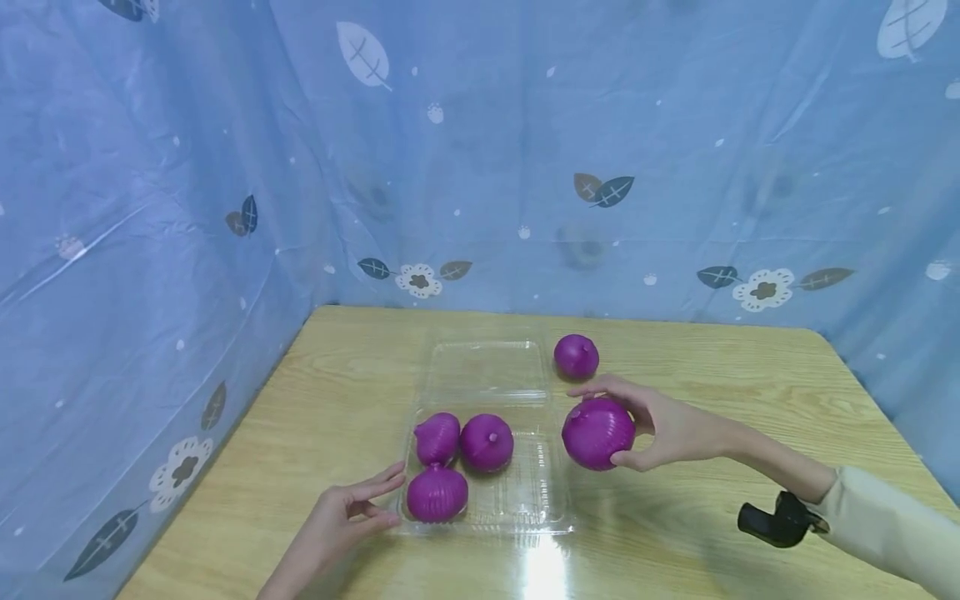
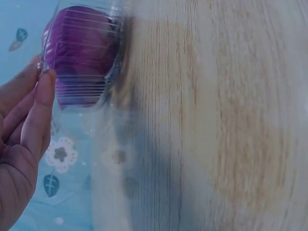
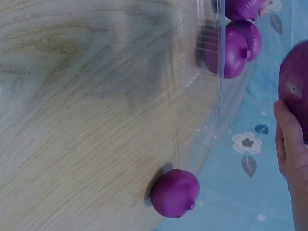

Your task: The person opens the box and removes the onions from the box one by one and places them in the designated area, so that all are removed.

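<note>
My right hand (image 1: 678, 427) grips a purple onion (image 1: 597, 433), fingers over its far side and thumb at the near side. In the head view it is just right of a clear plastic clamshell box (image 1: 517, 496). Three more onions sit in the left part of the box: a pointed one (image 1: 437, 438), a round one (image 1: 487, 443) and a broad one (image 1: 437, 493) in the front corner. With thumb and fingers, my left hand (image 1: 333, 518) pinches the box's left rim, as the left wrist view shows. Through the ribbed wall, an onion (image 2: 84, 43) shows beside those fingers.
The box's clear lid (image 1: 487, 367) lies folded back, flat on the wooden table (image 1: 360, 358). Another purple onion (image 1: 576, 357) stands right of the lid. Blue patterned curtain (image 1: 487, 150) hangs behind the table and at its sides. A black device (image 1: 780, 521) sits at the right sleeve.
</note>
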### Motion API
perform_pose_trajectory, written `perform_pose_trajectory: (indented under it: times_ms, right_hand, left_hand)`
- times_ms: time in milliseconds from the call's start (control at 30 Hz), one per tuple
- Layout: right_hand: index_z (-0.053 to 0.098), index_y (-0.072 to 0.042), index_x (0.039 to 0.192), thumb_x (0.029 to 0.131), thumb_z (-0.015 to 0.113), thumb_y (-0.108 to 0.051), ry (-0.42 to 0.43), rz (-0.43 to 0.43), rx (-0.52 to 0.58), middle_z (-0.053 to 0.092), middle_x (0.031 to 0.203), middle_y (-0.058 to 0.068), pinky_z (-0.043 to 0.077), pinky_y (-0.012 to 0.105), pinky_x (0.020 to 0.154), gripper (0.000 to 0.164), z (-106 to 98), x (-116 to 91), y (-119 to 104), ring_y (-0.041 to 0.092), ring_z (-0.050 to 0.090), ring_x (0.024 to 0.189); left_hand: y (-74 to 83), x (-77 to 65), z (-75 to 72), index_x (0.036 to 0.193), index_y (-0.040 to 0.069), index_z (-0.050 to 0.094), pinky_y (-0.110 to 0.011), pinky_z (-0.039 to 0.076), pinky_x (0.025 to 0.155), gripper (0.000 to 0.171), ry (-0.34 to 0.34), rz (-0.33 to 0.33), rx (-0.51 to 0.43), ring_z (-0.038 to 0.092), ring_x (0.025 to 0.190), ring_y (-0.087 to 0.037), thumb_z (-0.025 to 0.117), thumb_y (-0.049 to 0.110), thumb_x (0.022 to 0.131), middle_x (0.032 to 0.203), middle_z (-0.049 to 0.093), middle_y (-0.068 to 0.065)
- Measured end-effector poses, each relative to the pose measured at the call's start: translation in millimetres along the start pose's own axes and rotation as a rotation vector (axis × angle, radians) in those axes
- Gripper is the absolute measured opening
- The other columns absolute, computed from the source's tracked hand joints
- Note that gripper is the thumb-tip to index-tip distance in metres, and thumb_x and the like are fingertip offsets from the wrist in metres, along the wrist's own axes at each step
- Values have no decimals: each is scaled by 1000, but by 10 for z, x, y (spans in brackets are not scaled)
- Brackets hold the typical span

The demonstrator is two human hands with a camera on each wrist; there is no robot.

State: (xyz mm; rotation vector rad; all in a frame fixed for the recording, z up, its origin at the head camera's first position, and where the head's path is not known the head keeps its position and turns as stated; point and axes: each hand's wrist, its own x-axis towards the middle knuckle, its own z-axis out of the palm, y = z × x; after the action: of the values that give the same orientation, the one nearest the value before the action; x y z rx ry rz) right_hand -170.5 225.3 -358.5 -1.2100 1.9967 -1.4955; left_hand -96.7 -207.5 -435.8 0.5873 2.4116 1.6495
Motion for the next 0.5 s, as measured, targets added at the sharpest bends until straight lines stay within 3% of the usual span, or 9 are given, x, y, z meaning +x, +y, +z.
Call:
perform_pose_trajectory:
  times_ms: [133,267,367,500]
  right_hand:
    - [40,1,134,79,72,6,66,-30,-28,37,135,22,54,41,91,63,-53,-16,23,21,52,119]
    - [38,1,136,77,71,9,128,-27,-22,42,136,13,53,40,91,68,-137,-52,51,17,52,120]
    - [38,3,138,77,71,11,132,-27,-29,43,138,7,53,38,92,69,-189,-90,84,16,51,121]
    - [41,6,135,77,71,14,141,-57,-35,44,140,9,51,35,94,66,-215,-188,170,15,49,124]
  left_hand:
    - [-17,-19,6,123,-11,55,-27,58,73,49,-2,-10,-16,67,71,-19,72,12,84,138,40,-27]
    - [-31,-14,8,122,-11,56,-26,58,73,48,7,4,-12,67,71,-20,72,12,83,137,42,-27]
    - [-33,-8,1,121,-12,56,-26,58,72,47,9,25,-9,67,71,-20,72,10,83,136,41,-28]
    - [-33,3,-3,122,-12,55,-26,58,71,47,1,17,-18,67,71,-21,72,10,84,137,40,-29]
